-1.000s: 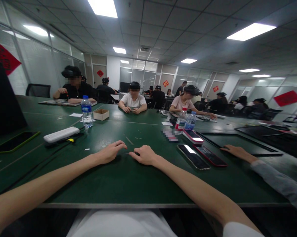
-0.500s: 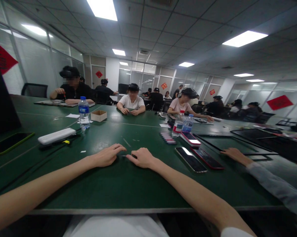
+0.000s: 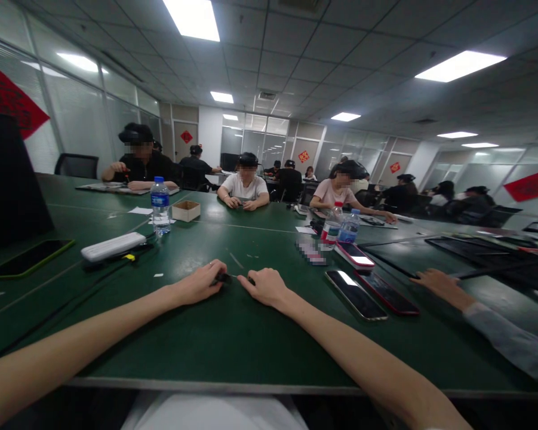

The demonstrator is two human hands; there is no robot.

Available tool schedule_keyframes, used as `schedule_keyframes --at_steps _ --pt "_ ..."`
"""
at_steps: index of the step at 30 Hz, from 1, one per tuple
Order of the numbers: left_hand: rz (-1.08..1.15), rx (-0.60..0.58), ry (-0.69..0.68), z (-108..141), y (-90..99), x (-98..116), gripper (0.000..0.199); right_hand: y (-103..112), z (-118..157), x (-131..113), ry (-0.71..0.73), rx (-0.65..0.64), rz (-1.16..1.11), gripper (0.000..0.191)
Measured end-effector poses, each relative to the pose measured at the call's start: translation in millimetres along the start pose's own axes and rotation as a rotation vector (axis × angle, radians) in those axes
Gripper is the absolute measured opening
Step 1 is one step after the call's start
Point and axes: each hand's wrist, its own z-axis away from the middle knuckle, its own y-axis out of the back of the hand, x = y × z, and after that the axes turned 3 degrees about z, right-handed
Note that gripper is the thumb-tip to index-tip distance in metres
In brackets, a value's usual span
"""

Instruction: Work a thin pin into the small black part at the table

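Observation:
My left hand [image 3: 201, 283] rests on the green table [image 3: 233, 340], its fingers closed on a small dark object [image 3: 224, 278] whose kind is too blurred to tell. Facing it a short way to the right, my right hand [image 3: 269, 288] is closed too. From between its thumb and fingers a thin, pale-tipped tool [image 3: 235, 276] points left at the dark object; a dark bit of it shows by the index finger. The rest of that tool is hidden in my grip. Whether its tip touches the dark object, I cannot tell.
Phones [image 3: 356, 295], [image 3: 387, 292] and a pink-edged phone [image 3: 354, 255] lie right of my hands, with bottles [image 3: 349, 227] behind. A co-worker's hand [image 3: 443, 288] touches a black frame. Left are a white power strip [image 3: 113, 246], a bottle [image 3: 160, 206] and a small box [image 3: 186, 210].
The dark object now shows in my left fingers, which have curled from a more stretched pose. My right hand keeps its grip. The whole view has shifted slightly.

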Motion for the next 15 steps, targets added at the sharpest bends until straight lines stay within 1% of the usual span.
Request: schedule_keyframes --at_steps 2,4,8,11,15 --pt "-0.02 -0.019 -0.012 -1.0 -0.4 -0.5 0.02 -0.3 -0.3 -0.1 -0.001 -0.015 -0.001 0.072" --pt "-0.041 -0.028 -0.028 -1.9 -0.1 0.0 0.019 -0.6 -0.5 -0.6 -0.003 -0.022 -0.003 0.071" --pt "-0.121 -0.018 -0.054 -1.8 2.8 2.7 0.028 -0.5 -1.0 -1.7 -0.005 -0.028 0.01 0.072" --pt "-0.175 -0.047 -0.056 -0.7 4.7 3.3 0.032 0.0 -1.7 -2.7 -0.004 -0.043 0.033 0.075" --pt "-0.158 -0.066 -0.039 -0.2 5.3 1.7 0.034 0.1 -2.3 -4.7 -0.028 -0.076 0.062 0.076"
